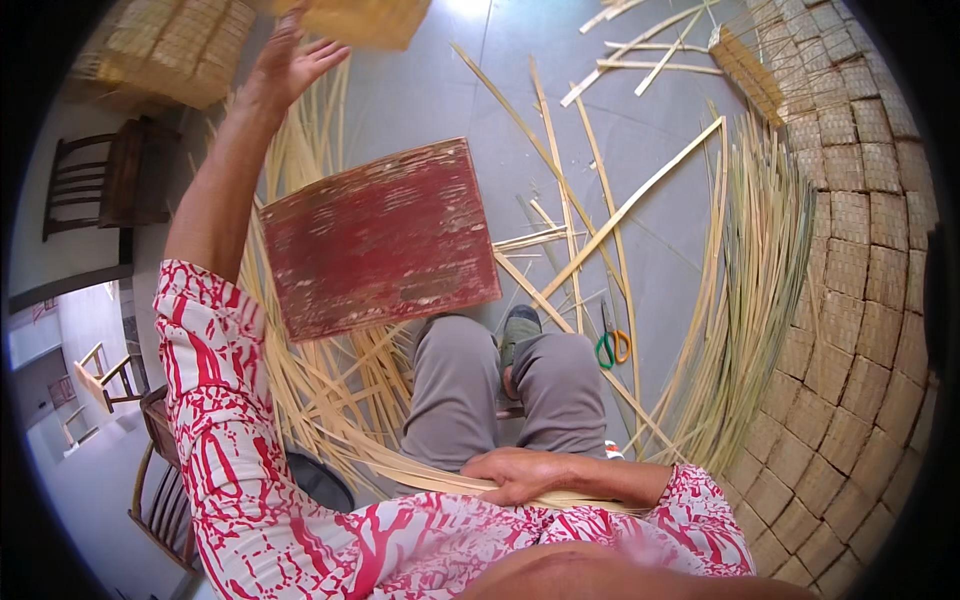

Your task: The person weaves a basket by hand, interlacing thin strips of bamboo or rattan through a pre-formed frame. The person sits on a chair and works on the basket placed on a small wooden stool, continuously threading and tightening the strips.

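My left arm stretches out to the far left. Its hand (297, 66) has the fingers extended, right beside a yellow woven block-shaped basket (365, 20) that the upper edge cuts off. Both are slightly blurred; whether they touch I cannot tell. In my lap my right hand (515, 475) is closed over a bundle of pale bamboo strips (425, 474), which runs out to the left past my knee. A worn red wooden board (380, 240) lies ahead of my knees, over more loose strips (330, 405).
Scissors (612, 345) with green and orange handles lie right of my feet. Beyond them is a heap of thin greenish strips (755, 290). Stacked woven blocks (850, 240) line the right side; more woven blocks (180, 45) stand far left. Wooden chairs (130, 175) are at the left.
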